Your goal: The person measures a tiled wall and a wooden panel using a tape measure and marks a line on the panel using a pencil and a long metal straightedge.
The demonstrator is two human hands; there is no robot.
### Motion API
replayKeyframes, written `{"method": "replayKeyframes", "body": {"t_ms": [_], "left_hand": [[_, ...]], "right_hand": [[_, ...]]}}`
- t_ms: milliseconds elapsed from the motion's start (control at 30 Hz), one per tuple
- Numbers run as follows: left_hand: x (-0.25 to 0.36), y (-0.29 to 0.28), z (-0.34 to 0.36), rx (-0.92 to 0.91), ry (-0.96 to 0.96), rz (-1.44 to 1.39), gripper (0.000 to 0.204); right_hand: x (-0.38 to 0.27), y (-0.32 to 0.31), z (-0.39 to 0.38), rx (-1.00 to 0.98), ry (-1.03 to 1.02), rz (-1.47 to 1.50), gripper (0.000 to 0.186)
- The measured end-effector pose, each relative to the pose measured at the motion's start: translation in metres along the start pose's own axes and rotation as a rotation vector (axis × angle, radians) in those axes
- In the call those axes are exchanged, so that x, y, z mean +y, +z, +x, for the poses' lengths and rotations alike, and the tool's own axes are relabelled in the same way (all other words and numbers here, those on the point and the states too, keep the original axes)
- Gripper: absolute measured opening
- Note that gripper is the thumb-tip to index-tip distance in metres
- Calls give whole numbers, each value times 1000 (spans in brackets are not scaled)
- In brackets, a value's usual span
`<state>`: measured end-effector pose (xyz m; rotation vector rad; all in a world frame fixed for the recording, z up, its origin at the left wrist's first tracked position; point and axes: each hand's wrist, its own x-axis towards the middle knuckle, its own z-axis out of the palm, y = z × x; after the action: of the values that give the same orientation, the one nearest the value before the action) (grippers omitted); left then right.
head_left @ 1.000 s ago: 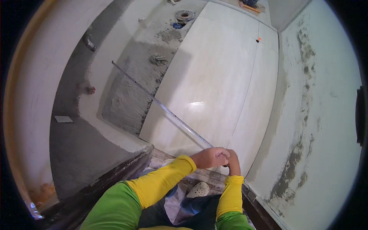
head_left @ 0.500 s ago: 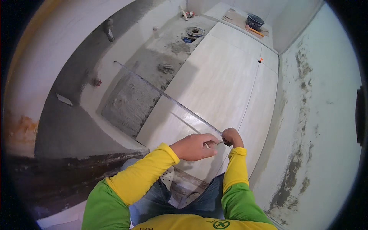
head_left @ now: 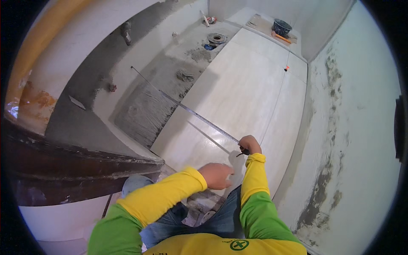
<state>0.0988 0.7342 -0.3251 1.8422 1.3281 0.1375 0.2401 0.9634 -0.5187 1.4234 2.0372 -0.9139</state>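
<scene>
My right hand [head_left: 250, 144] is closed on a tape measure [head_left: 244, 150] with a dark case. Its extended blade [head_left: 204, 119] stretches diagonally up-left across large pale floor tiles [head_left: 229, 72] and rough cement screed [head_left: 140, 110] to the low white ledge along the left. My left hand [head_left: 216, 176] is lower and left of the measure, above the near tile, fingers curled; what they hold, if anything, is hidden. A small orange-topped piece [head_left: 287, 68] stands on a tile joint toward the back right.
A dark bucket [head_left: 281, 26] and orange-handled tool [head_left: 282, 38] lie at the back. A drain fitting [head_left: 216, 37] and grey lump [head_left: 185, 75] sit on the screed. A patched wall [head_left: 357, 127] bounds the right; a dark wooden edge [head_left: 63, 170] lies near left.
My left hand has moved down and away from the tape measure. My right hand has shifted slightly up and left, keeping hold of it, with the blade still extended.
</scene>
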Motion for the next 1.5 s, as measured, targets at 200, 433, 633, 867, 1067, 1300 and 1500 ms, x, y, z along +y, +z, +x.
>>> {"method": "replayKeyframes", "body": {"t_ms": [200,433,633,867,1067,1300,1500], "left_hand": [[25,15,-4,122,111,-44,42],[1,39,-12,-268,-20,312,33],[4,36,-8,-330,135,217,36],[3,26,-5,-164,69,248,38],[0,32,-3,-231,77,213,39],[-3,32,1,-290,58,241,40],[-1,30,1,-243,89,255,39]], "right_hand": [[-6,-3,0,90,-93,-178,25],[-8,-4,5,79,-177,-244,23],[-12,7,21,10,-148,-281,25],[3,28,41,-29,-193,-281,28],[13,23,34,10,-225,-209,26],[23,12,19,-21,-166,-208,20],[29,16,25,13,-153,-130,22]]}}
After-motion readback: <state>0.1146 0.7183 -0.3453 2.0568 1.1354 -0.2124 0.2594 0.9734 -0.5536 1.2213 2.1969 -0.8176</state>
